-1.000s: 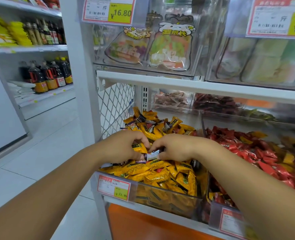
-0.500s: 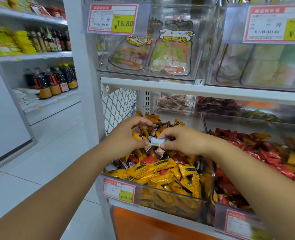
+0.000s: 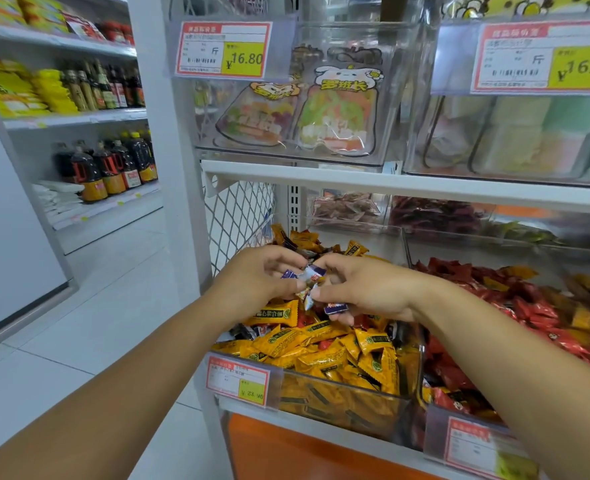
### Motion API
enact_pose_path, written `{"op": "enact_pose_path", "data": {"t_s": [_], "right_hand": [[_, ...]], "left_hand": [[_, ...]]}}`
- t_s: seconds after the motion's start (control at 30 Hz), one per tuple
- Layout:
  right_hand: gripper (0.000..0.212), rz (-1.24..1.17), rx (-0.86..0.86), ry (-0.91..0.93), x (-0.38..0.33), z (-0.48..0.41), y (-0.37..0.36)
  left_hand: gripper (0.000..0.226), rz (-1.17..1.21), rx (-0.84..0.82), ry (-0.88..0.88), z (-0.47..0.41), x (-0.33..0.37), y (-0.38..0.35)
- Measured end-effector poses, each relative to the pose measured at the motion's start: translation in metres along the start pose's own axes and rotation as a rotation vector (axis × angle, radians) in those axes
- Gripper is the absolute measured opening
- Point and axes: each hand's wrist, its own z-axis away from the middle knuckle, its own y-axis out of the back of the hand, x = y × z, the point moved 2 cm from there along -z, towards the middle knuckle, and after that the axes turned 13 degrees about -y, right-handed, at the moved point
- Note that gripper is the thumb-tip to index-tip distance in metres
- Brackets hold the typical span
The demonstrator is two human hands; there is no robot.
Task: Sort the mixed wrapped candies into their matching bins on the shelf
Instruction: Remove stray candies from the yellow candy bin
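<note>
Both hands, left hand point(image 3: 259, 275) and right hand point(image 3: 359, 289), pinched on purple-white candies point(image 3: 309, 276) above yellow candy bin point(image 3: 342, 396).

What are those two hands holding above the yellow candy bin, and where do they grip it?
Small purple-and-white wrapped candies, pinched at their wrapper ends between the fingertips of the left hand and right hand.
</note>
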Motion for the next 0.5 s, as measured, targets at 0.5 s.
{"op": "enact_pose_path", "data": {"t_s": [0.5], "right_hand": [[0.028,-0.065,0.081,0.077,-0.002,0.006,-0.008]], "left_hand": [[0.008,-0.159,-0.005,-0.032,0.003,0.02,0.001]]}}
